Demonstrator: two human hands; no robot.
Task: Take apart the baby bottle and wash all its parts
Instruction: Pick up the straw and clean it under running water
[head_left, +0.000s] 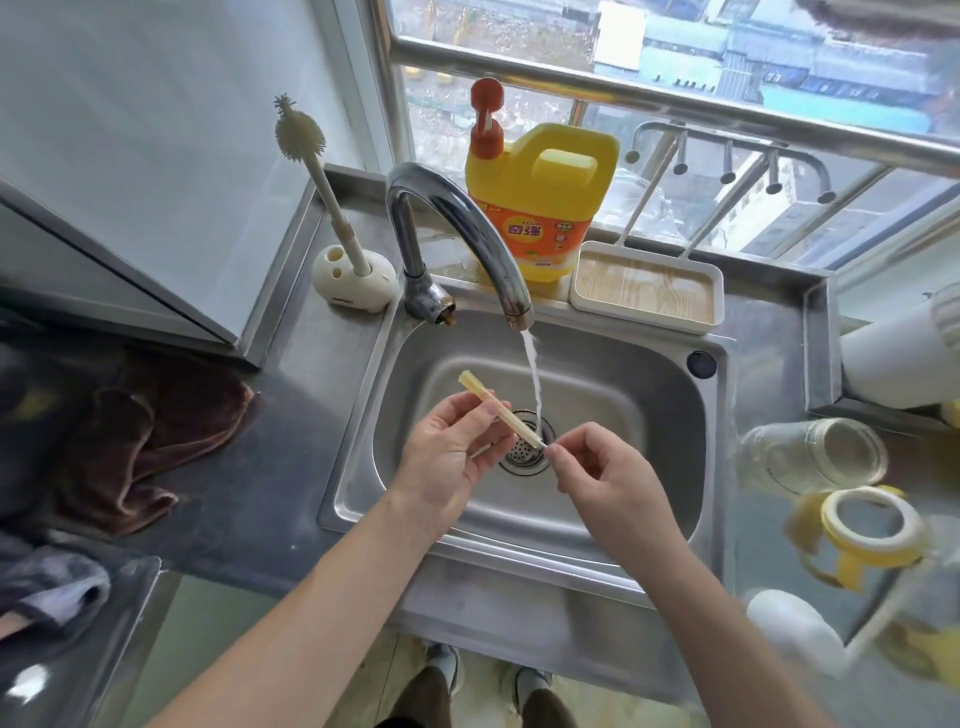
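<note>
Over the steel sink (649, 395), my left hand (447, 452) grips a thin yellowish straw tube (506, 413) from the baby bottle around its middle. My right hand (602, 473) pinches the tube's lower end, right where the water stream (535, 384) from the tap (457, 223) lands above the drain (524, 452). On the counter to the right lie the clear glass bottle body (815, 454) on its side, the yellow-and-white collar with handles (867, 535) and a white part (795, 631).
A yellow dish-soap jug (540, 208) with a red pump stands behind the tap. A bottle brush (322, 182) is upright in a white holder at the back left. A wood-patterned tray (647, 286) sits at the back right. A brown cloth (150, 431) lies left of the sink.
</note>
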